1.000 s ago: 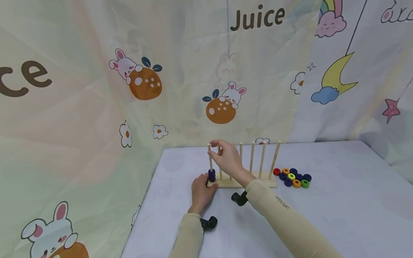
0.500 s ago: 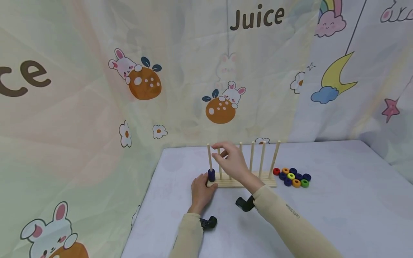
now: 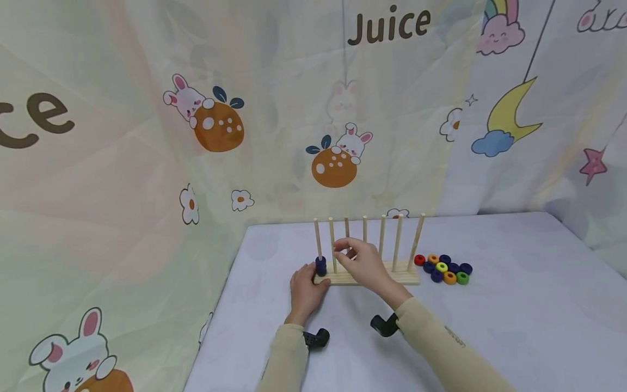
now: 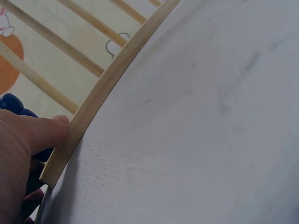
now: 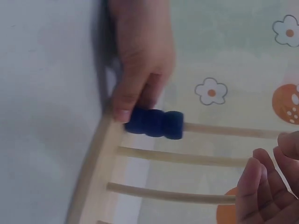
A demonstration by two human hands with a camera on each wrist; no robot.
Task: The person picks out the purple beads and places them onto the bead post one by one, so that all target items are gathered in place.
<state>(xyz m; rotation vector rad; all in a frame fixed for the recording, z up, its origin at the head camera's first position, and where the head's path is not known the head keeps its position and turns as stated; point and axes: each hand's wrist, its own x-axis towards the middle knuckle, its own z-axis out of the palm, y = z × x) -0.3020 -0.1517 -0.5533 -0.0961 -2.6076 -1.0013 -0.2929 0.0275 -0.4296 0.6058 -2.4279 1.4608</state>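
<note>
left hand (image 3: 307, 289) grips left end of wooden peg rack (image 3: 340, 279) on desk (image 3: 519, 321), dark blue beads (image 3: 320, 267) stacked on leftmost peg, right hand (image 3: 366, 265) half-open and holding nothing beside pegs, loose coloured beads (image 3: 445, 269) right of rack.

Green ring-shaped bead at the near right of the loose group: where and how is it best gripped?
Probably pinch the green bead by its outer rim, from above and the near right: that side faces white tabletop, while an orange ring-shaped bead crowds its left. Its upward hole should then stay clear.
</note>
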